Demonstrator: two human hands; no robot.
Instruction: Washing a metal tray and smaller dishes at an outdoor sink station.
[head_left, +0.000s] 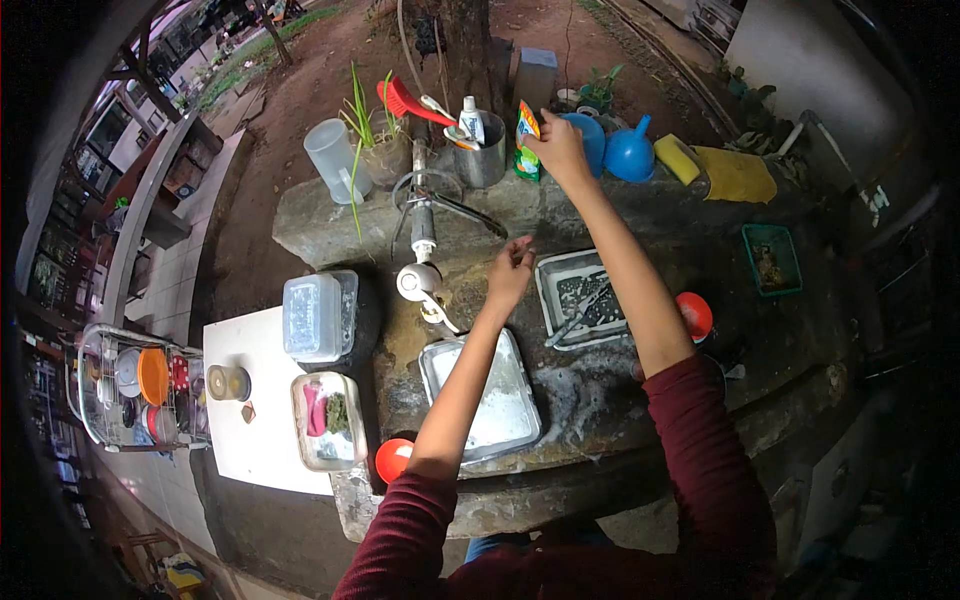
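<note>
My right hand (562, 150) pinches the edge of a green and orange detergent pouch (527, 150) on the concrete ledge (480, 214) behind the washing area. My left hand (511, 276) hangs lower, over the wet concrete slab, holding nothing, its fingers loosely bent. Beneath my left forearm lies a metal tray (495, 397) with a wet, whitish surface. To its right, a second rectangular tray (551, 296) holds soapy water and tongs (577, 319). Suds (585, 390) spread over the slab between and below the trays.
A tap (420, 281) rises behind the tray. Along the ledge stand a plastic jug (334, 157), a metal canister (487, 161) with brushes and a blue funnel (630, 154). Plastic containers (311, 319), a sponge tub (328, 450) and a dish rack (105, 427) are at left.
</note>
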